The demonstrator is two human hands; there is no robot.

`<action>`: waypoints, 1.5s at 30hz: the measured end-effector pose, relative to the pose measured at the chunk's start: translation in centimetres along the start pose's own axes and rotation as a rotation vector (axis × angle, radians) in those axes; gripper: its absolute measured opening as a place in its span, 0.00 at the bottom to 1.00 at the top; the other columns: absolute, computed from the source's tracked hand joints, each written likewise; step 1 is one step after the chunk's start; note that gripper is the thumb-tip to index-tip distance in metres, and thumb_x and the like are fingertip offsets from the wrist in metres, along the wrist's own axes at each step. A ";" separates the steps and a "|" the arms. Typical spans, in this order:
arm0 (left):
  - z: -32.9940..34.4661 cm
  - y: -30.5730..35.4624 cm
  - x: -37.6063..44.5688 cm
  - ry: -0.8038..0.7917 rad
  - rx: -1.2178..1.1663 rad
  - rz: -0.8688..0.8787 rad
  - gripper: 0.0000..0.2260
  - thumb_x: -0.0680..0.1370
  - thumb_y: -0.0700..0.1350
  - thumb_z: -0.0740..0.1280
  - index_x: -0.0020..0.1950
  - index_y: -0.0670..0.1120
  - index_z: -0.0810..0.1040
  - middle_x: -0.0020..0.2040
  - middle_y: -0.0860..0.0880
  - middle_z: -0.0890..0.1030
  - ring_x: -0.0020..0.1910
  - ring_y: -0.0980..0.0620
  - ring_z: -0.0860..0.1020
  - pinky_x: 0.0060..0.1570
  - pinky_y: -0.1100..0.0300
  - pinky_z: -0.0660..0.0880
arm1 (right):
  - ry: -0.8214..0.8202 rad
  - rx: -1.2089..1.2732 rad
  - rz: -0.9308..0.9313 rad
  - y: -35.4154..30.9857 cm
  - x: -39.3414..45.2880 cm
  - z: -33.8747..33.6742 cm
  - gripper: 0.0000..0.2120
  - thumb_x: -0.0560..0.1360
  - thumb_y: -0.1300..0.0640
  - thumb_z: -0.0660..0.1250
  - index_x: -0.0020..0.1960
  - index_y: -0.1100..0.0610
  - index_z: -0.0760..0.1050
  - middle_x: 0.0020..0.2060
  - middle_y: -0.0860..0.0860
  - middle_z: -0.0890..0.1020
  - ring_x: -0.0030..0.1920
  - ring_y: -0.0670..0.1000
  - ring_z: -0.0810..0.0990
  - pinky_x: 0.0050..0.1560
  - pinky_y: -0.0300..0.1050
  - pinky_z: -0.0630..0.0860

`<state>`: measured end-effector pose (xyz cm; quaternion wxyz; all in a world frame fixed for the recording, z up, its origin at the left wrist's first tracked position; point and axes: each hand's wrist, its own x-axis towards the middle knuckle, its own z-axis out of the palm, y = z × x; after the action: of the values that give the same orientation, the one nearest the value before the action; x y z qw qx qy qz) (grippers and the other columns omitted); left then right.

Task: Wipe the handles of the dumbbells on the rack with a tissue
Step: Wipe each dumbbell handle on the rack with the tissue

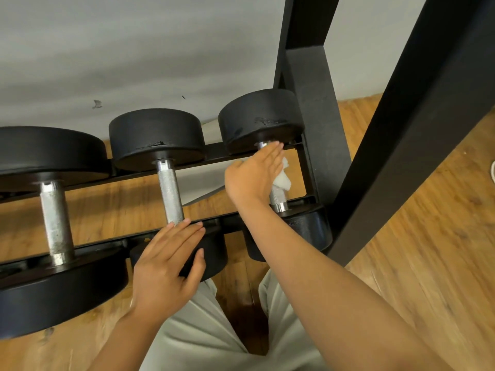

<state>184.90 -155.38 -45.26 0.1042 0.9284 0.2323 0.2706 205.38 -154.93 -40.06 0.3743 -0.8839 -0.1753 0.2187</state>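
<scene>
Three black dumbbells lie across the rack rails (214,154). My right hand (254,175) lies along the handle of the right dumbbell (278,203), fingers straight and reaching the far head, pressing a crumpled white tissue (283,180) against the metal. The tissue sticks out on the right side of the hand; my thumb is hidden. My left hand (166,266) rests flat on the near head of the middle dumbbell (215,253), fingertips at the near end of its knurled handle (170,191). The large left dumbbell's handle (55,218) is untouched.
The rack's black upright (318,103) stands right behind the right dumbbell. A thick black slanted post (417,116) crosses the right side. Below is wooden floor (428,263), behind is a grey wall. My legs in light trousers (203,330) are under the rack's front.
</scene>
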 end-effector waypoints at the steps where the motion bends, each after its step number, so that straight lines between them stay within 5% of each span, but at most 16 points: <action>1: 0.0 0.0 0.0 -0.004 -0.001 -0.002 0.15 0.80 0.46 0.64 0.61 0.41 0.83 0.61 0.48 0.82 0.66 0.51 0.77 0.73 0.54 0.66 | 0.032 0.004 -0.029 0.0 0.2 0.1 0.40 0.80 0.57 0.60 0.77 0.65 0.34 0.78 0.60 0.39 0.78 0.56 0.37 0.77 0.50 0.38; 11: -0.1 -0.4 -0.2 -0.009 -0.014 0.018 0.15 0.79 0.45 0.64 0.62 0.41 0.83 0.62 0.48 0.82 0.67 0.52 0.76 0.73 0.53 0.67 | -0.079 0.187 0.327 0.8 -1.6 0.1 0.45 0.78 0.55 0.63 0.76 0.65 0.30 0.77 0.58 0.35 0.77 0.56 0.34 0.74 0.50 0.34; 16: -0.3 -0.5 -0.2 -0.007 -0.030 0.025 0.15 0.79 0.45 0.64 0.62 0.42 0.83 0.61 0.47 0.82 0.67 0.53 0.75 0.73 0.53 0.67 | -0.038 0.262 0.361 1.0 -2.6 0.4 0.46 0.78 0.55 0.64 0.76 0.65 0.31 0.77 0.58 0.35 0.77 0.57 0.34 0.75 0.51 0.36; 30: -0.1 -0.5 -0.2 0.001 -0.041 0.028 0.14 0.79 0.45 0.64 0.61 0.41 0.83 0.61 0.48 0.83 0.66 0.52 0.77 0.72 0.52 0.69 | 0.135 -0.095 -0.054 0.4 -0.6 1.8 0.42 0.78 0.54 0.61 0.77 0.66 0.35 0.77 0.61 0.38 0.78 0.58 0.36 0.77 0.52 0.35; 40: -0.1 -0.5 -0.2 0.018 -0.048 0.027 0.14 0.79 0.44 0.64 0.60 0.41 0.84 0.61 0.48 0.82 0.65 0.51 0.77 0.71 0.50 0.70 | -0.057 0.026 0.248 1.2 -1.7 0.8 0.47 0.78 0.50 0.63 0.76 0.65 0.30 0.76 0.60 0.33 0.76 0.61 0.32 0.73 0.55 0.32; 45: -0.2 -0.4 -0.2 0.009 -0.055 0.023 0.14 0.79 0.45 0.65 0.60 0.42 0.83 0.61 0.48 0.82 0.66 0.52 0.77 0.72 0.53 0.68 | 0.122 -0.220 -0.073 0.7 -1.0 2.7 0.44 0.78 0.51 0.61 0.76 0.67 0.33 0.76 0.63 0.35 0.76 0.62 0.32 0.76 0.57 0.35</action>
<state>184.48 -155.10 -45.29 0.1256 0.9266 0.2146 0.2821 203.26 -154.32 -41.98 0.2929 -0.9243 -0.2072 0.1303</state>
